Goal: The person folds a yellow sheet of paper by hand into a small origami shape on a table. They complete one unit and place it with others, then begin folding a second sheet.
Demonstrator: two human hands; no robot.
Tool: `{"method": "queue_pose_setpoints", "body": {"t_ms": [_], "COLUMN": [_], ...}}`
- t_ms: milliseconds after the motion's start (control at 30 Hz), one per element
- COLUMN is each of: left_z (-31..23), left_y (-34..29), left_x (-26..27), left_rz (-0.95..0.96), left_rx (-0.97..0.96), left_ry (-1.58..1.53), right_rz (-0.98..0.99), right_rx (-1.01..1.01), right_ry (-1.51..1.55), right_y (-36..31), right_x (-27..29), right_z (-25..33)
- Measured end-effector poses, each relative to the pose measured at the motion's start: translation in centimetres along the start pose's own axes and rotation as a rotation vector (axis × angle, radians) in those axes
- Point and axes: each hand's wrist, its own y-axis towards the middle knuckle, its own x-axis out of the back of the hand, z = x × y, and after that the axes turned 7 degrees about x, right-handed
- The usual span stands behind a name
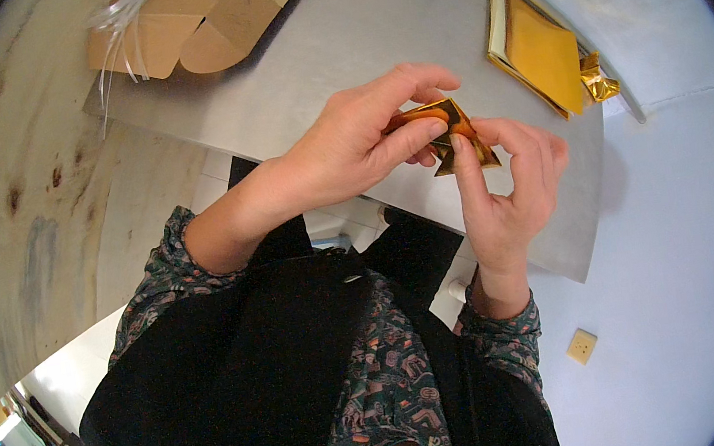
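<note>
While pinching a folded gold foil piece (459, 119) with left hand (364, 133) and right hand (516, 172), has it directly between both, touching each, equally near. Tilted; apparently slants lengthwise from left hand down toward right. Looks raised over worktop (353, 45), inside its near edge. Farther out, room for moving, bounded by cardboard box (239, 23) at far left, yellow-gold stack (546, 53) at far right.

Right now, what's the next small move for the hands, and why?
Probably press the folded gold foil piece with the right hand while the left hand steadies it: both thumbs already lie on it, and pointed corners stick out at its lower edge.
</note>
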Motion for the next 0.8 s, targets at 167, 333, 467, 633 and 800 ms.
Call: {"method": "queue_pose_setpoints", "body": {"t_ms": [167,333,467,633,800], "left_z": [0.5,0.5,0.3,0.4,0.7], "left_y": [0.1,0.1,0.0,-0.1,-0.1], "left_x": [0.1,0.0,0.1,-0.1,-0.3], "left_rz": [-0.018,-0.002,0.023,-0.005,-0.011], "left_rx": [-0.054,-0.042,-0.006,-0.096,-0.085], "left_ry": [0.119,0.116,0.107,0.167,0.071], "right_rz": [0.064,0.037,0.005,-0.004,-0.030], "right_rx": [-0.067,-0.023,-0.062,-0.053,-0.029], "right_ry": [0.020,0.020,0.051,0.021,-0.011], "right_y": [-0.1,0.0,-0.2,-0.3,-0.3], "right_x": [0.2,-0.1,-0.4,-0.5,-0.9], "right_z": [0.2,0.1,0.2,0.2,-0.2]}}
